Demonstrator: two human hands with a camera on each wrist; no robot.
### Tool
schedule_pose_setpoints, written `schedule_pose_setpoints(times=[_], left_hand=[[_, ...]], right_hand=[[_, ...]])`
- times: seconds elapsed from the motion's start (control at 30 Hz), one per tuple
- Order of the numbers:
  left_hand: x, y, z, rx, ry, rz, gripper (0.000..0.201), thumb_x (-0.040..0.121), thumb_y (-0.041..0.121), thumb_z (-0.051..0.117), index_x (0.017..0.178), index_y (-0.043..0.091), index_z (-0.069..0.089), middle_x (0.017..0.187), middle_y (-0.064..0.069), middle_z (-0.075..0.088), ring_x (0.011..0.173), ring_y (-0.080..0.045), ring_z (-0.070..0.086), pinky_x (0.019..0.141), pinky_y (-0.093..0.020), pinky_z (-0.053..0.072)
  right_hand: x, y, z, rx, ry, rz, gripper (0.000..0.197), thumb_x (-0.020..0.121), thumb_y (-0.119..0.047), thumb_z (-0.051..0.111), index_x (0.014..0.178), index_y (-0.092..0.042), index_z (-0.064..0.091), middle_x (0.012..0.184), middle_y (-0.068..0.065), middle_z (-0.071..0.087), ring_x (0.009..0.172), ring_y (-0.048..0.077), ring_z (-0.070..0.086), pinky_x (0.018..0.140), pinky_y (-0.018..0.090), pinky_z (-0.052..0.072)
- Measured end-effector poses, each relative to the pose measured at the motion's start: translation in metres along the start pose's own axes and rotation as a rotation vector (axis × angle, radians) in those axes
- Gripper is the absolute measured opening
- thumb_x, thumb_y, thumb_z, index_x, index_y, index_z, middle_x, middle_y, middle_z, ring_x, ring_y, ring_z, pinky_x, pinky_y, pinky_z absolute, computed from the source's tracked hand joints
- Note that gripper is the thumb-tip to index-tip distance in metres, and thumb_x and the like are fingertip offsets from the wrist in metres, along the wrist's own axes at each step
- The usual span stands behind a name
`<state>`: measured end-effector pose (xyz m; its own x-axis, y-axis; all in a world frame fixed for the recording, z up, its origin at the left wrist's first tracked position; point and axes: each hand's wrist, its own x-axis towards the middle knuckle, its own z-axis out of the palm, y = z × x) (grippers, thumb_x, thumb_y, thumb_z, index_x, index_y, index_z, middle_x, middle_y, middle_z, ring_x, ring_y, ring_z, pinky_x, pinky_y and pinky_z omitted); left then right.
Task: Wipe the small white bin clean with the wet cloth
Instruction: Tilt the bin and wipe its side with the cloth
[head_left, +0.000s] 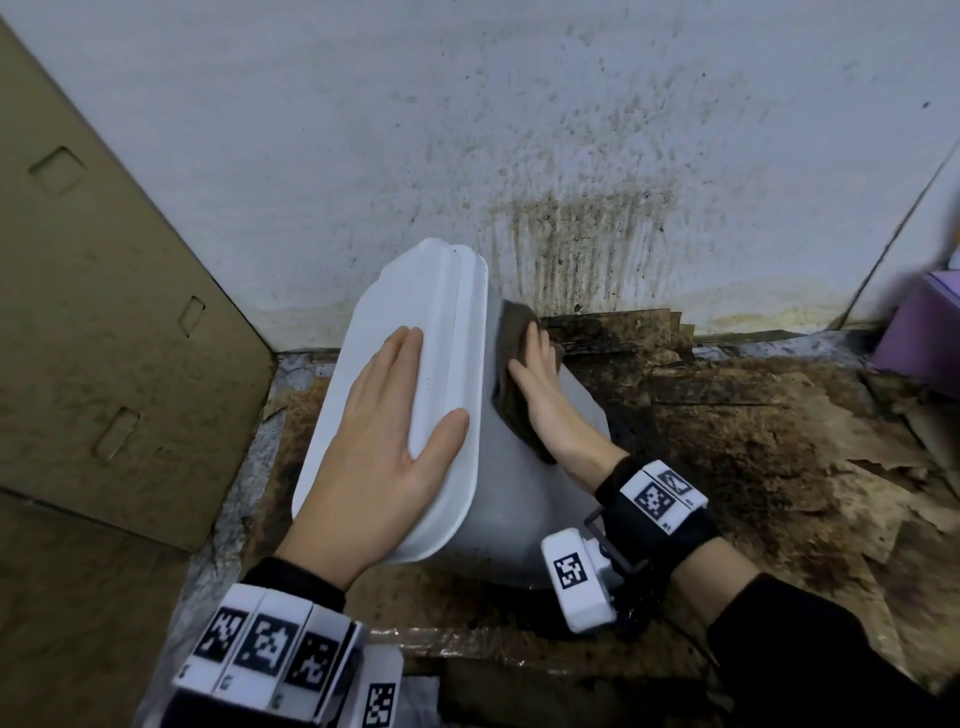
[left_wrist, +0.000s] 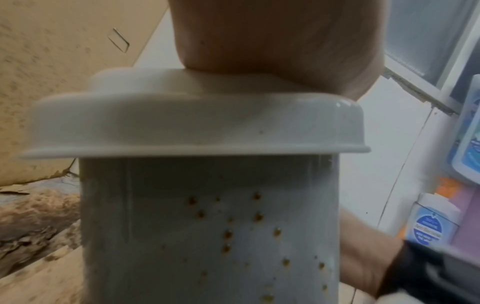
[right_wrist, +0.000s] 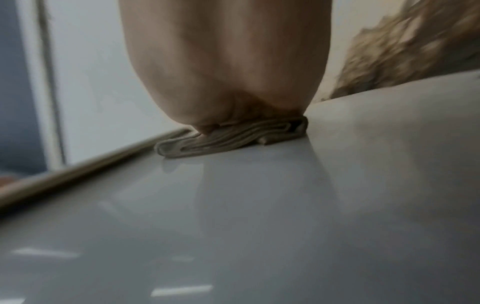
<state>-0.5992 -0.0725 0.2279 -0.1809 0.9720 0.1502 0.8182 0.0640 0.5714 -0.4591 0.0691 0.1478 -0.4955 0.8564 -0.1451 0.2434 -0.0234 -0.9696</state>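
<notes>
The small white bin stands on the dirty floor against the wall, its lid closed. My left hand lies flat on the lid with straight fingers. My right hand presses a folded grey-brown cloth flat against the bin's right side wall, just under the lid's edge. In the left wrist view the bin's front wall carries several brown spots below the lid. The right wrist view shows the folded cloth squeezed under my palm on the glossy bin wall.
A flattened cardboard box leans at the left. The wall behind the bin is stained with dark streaks. Torn, soiled cardboard covers the floor to the right. A purple box sits at the far right.
</notes>
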Motion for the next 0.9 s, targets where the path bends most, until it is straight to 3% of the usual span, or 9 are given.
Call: schedule_pose_setpoints(times=[0.13, 0.23, 0.3, 0.43, 0.57, 0.73, 0.8, 0.9], left_hand=[[-0.001, -0.001, 0.001, 0.012, 0.013, -0.002, 0.080, 0.095, 0.064, 0.037, 0.163, 0.034, 0.005, 0.169, 0.022, 0.002, 0.152, 0.008, -0.001, 0.117, -0.012, -0.001], [-0.001, -0.003, 0.000, 0.015, 0.023, 0.000, 0.080, 0.096, 0.062, 0.037, 0.163, 0.033, 0.006, 0.169, 0.021, 0.003, 0.152, 0.008, -0.001, 0.117, -0.009, -0.002], [-0.002, -0.003, 0.000, 0.023, 0.032, 0.000, 0.079, 0.096, 0.061, 0.038, 0.163, 0.031, 0.008, 0.169, 0.020, 0.004, 0.152, 0.008, -0.001, 0.115, -0.007, -0.002], [-0.003, 0.001, 0.001, 0.015, 0.034, 0.001, 0.080, 0.095, 0.063, 0.036, 0.163, 0.031, 0.008, 0.169, 0.020, 0.005, 0.152, 0.007, 0.000, 0.116, -0.009, -0.002], [-0.002, 0.004, 0.003, 0.005, 0.022, 0.007, 0.082, 0.094, 0.065, 0.035, 0.163, 0.031, 0.008, 0.169, 0.019, 0.004, 0.153, 0.006, 0.000, 0.121, -0.017, 0.001], [-0.001, 0.006, 0.005, 0.003, 0.016, 0.011, 0.084, 0.092, 0.067, 0.033, 0.163, 0.030, 0.008, 0.169, 0.019, 0.004, 0.153, 0.005, 0.000, 0.125, -0.024, 0.004], [-0.003, 0.007, 0.005, 0.000, 0.012, 0.006, 0.085, 0.091, 0.068, 0.032, 0.163, 0.031, 0.007, 0.169, 0.019, 0.004, 0.153, 0.006, 0.000, 0.125, -0.025, 0.005], [0.000, 0.009, 0.005, 0.006, 0.000, 0.018, 0.086, 0.091, 0.069, 0.031, 0.163, 0.029, 0.007, 0.170, 0.018, 0.003, 0.154, 0.004, -0.001, 0.127, -0.031, 0.007]], right_hand=[[-0.002, -0.022, 0.004, 0.001, -0.078, -0.100, 0.062, 0.114, -0.036, 0.024, 0.161, -0.032, -0.015, 0.168, -0.013, -0.027, 0.153, 0.007, -0.028, 0.125, 0.037, -0.010], [-0.001, -0.004, 0.002, -0.084, -0.087, -0.172, 0.061, 0.114, -0.039, 0.021, 0.161, -0.034, -0.016, 0.166, -0.021, -0.025, 0.152, 0.001, -0.026, 0.125, 0.030, -0.011], [0.002, 0.015, -0.002, -0.114, -0.049, -0.169, 0.060, 0.114, -0.035, 0.022, 0.162, -0.031, -0.013, 0.168, -0.017, -0.023, 0.154, 0.003, -0.023, 0.127, 0.031, -0.011], [0.004, 0.064, -0.018, -0.158, 0.046, -0.045, 0.058, 0.114, -0.027, 0.022, 0.163, -0.024, -0.009, 0.172, -0.006, -0.017, 0.158, 0.006, -0.015, 0.130, 0.036, -0.006], [0.000, 0.103, -0.036, -0.130, 0.061, 0.172, 0.058, 0.114, -0.035, 0.022, 0.164, -0.026, -0.007, 0.173, -0.003, -0.014, 0.159, 0.012, -0.013, 0.129, 0.036, -0.006], [0.003, 0.097, -0.034, -0.096, 0.099, 0.258, 0.058, 0.114, -0.030, 0.023, 0.164, -0.022, -0.005, 0.174, 0.001, -0.012, 0.160, 0.018, -0.013, 0.129, 0.039, -0.007], [0.006, 0.074, -0.025, -0.139, 0.095, 0.183, 0.059, 0.114, -0.026, 0.023, 0.164, -0.020, -0.007, 0.173, 0.001, -0.013, 0.160, 0.019, -0.014, 0.129, 0.040, -0.007], [0.008, 0.017, -0.010, -0.104, 0.032, -0.058, 0.060, 0.114, -0.031, 0.023, 0.162, -0.029, -0.012, 0.171, -0.007, -0.020, 0.158, 0.014, -0.021, 0.129, 0.041, -0.009]])
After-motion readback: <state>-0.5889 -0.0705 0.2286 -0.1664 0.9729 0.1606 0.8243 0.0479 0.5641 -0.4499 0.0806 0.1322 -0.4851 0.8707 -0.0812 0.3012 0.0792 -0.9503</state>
